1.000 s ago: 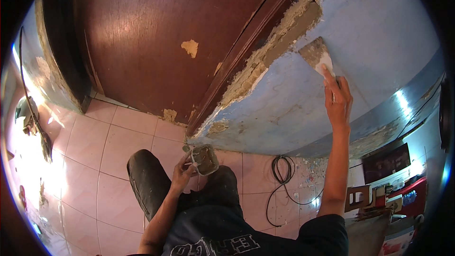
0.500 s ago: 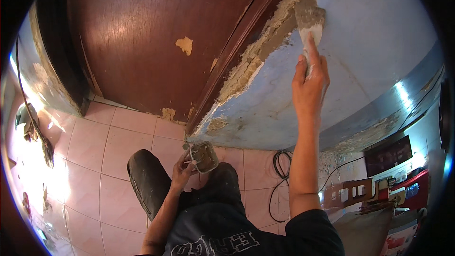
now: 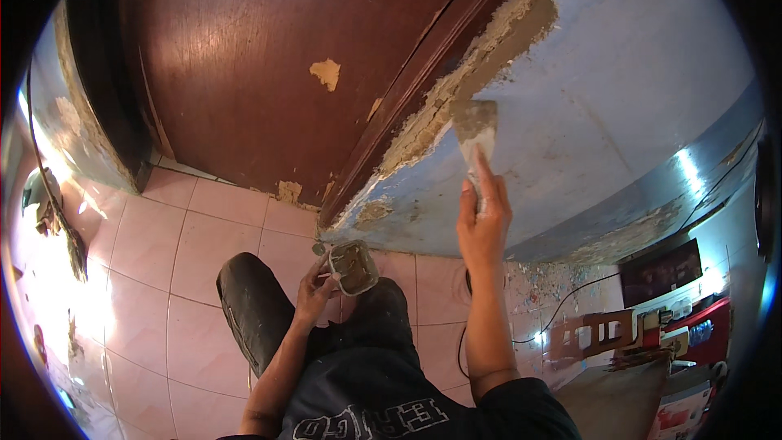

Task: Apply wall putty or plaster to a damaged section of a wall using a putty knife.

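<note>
Moved down along the broken wall edge: right hand (image 3: 483, 224), lower than half a second ago, when raised high near the top of the crack. Moved with it, the flat metal putty knife (image 3: 474, 132) with a wide grey blade smeared in brown paste. Looked like one wiping stroke carried downward, with paste pressed into the crumbly tan gap (image 3: 456, 106) between the dark brown wooden door frame (image 3: 407, 98) and the light blue painted wall (image 3: 603, 114). Plenty of rough gap left above and below the blade.

Right fingers wrapped tight round the knife handle, one finger stretched straight up the back of the blade, pushing. Blade laid flat against the blue wall, just beside the rough edge.

Left hand (image 3: 316, 289) kept low over the knees, same spot as before. Fingers curled round a small grubby tub (image 3: 354, 267) full of brown paste, tipped a little.

Pale pink tiled floor (image 3: 195, 261) underneath, black cable (image 3: 562, 297) on the right.
</note>
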Demonstrator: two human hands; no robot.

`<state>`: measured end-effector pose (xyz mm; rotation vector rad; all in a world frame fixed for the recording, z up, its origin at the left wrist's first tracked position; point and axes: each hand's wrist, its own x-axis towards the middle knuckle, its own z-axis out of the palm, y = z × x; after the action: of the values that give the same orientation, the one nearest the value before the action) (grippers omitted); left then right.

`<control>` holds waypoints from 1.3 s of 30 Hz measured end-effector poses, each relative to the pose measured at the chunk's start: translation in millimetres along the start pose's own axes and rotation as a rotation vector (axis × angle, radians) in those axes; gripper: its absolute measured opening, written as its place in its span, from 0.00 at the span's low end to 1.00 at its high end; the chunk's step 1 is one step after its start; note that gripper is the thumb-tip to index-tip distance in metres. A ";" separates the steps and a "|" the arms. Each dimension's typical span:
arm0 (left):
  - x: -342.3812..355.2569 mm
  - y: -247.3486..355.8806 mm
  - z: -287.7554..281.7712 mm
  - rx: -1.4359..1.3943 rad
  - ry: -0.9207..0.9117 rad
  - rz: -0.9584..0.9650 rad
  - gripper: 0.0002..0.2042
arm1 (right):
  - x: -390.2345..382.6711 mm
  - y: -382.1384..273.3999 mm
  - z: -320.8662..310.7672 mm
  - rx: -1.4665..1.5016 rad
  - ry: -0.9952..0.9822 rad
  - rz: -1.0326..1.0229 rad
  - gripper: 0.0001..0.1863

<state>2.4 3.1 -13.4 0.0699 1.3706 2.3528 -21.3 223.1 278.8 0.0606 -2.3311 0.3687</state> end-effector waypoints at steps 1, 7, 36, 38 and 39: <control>-0.8 -1.5 -0.1 0.011 -0.009 0.009 0.31 | 1.7 1.4 -8.7 -0.004 -0.010 0.021 0.31; -1.8 2.9 3.4 -0.045 -0.022 0.015 0.30 | 67.1 57.2 -43.3 -0.223 0.105 -0.367 0.32; 2.2 -6.8 1.7 0.049 -0.001 -0.064 0.31 | 91.0 78.7 -64.7 -0.361 -0.021 -0.551 0.38; 3.3 -5.2 2.0 0.035 0.006 -0.053 0.31 | 96.5 79.6 -61.0 -0.420 -0.060 -0.567 0.38; 3.5 -5.0 2.2 0.025 -0.001 -0.038 0.31 | 98.8 82.2 -60.5 -0.442 -0.044 -0.573 0.39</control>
<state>1.4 8.4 -17.1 0.0515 1.3890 2.3050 -62.3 325.4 368.3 0.5078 -2.2621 -0.4326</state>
